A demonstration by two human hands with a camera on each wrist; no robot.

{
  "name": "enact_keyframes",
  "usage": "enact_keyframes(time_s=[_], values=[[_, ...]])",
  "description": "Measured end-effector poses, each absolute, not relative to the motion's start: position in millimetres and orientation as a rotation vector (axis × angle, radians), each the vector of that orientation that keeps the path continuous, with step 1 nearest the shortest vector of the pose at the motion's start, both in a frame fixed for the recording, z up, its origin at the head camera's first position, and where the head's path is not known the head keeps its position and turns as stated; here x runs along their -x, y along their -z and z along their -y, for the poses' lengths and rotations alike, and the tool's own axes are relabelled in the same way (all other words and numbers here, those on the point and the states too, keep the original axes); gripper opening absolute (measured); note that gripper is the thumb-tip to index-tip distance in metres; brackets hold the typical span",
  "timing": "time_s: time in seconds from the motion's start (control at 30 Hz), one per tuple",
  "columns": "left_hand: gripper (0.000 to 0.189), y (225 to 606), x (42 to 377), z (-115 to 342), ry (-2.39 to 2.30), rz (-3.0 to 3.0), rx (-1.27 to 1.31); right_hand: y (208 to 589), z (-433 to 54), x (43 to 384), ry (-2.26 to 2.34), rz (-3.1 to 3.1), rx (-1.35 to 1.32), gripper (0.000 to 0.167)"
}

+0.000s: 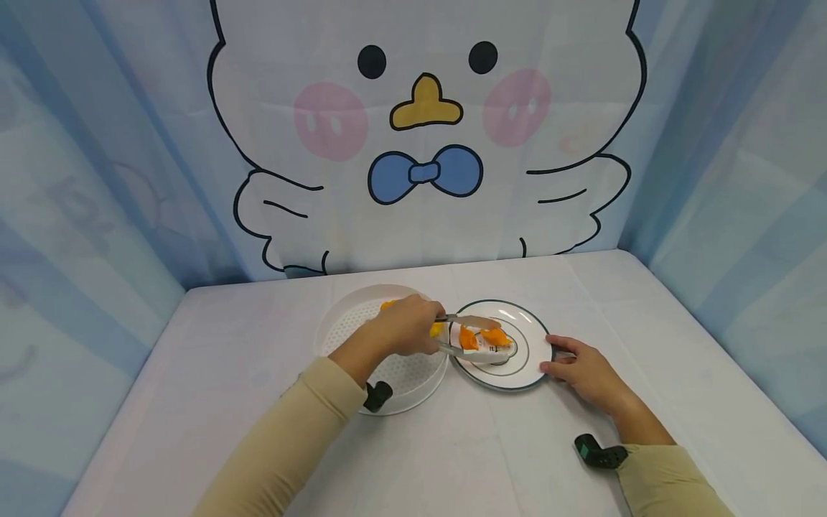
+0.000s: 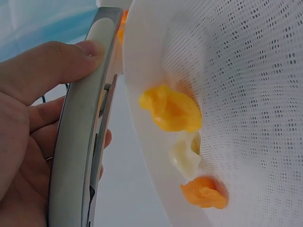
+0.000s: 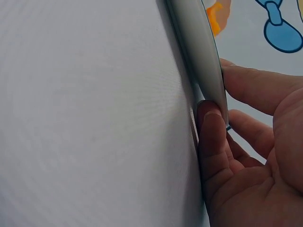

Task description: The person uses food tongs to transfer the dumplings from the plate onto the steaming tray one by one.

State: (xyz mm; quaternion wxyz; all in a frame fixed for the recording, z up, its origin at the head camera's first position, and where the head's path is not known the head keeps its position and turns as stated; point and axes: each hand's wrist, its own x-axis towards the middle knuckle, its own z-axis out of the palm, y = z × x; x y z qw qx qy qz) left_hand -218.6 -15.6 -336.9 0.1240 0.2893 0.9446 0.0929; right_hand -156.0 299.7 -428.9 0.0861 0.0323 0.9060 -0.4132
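Observation:
My left hand [image 1: 407, 324] grips a pair of metal tongs [image 2: 78, 127], thumb along the upper arm. The tongs reach rightward over a white plate [image 1: 533, 359] with a dark rim. Between the tong arms in the head view are orange dumpling-like pieces [image 1: 495, 337], over the plate's printed middle. My right hand [image 1: 584, 370] pinches the plate's right edge, thumb above and fingers under the rim. Under the left wrist sits a round white perforated basket [image 1: 407, 380]. Along its wall lie a yellow piece [image 2: 173, 111], a white piece [image 2: 185, 153] and an orange piece [image 2: 204, 192].
A white cloth covers the table [image 1: 510, 452]. The basket and plate stand side by side near its middle. Behind hangs a curtain [image 1: 423, 230] with a cartoon bird, and blue-white curtains [image 1: 84, 251] line both sides.

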Motion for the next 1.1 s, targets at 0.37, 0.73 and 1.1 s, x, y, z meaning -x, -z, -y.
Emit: enact_keyframes(time_s=[0.37,0.73,1.1], values=[[0.039,338.9,217.2,16.7,-0.316,-2.754,-0.869,429.0,-297.8,156.2,1.193,-2.734,-0.075,0.073],[0.038,333.3,218.0,28.5,-0.463,-2.737,-0.842,428.4,-298.0,156.9,1.182,-2.735,-0.079,0.074],[0.045,323.0,215.1,65.6,-0.607,-2.769,-0.721,429.9,-297.5,156.3,1.214,-2.737,-0.08,0.072]])
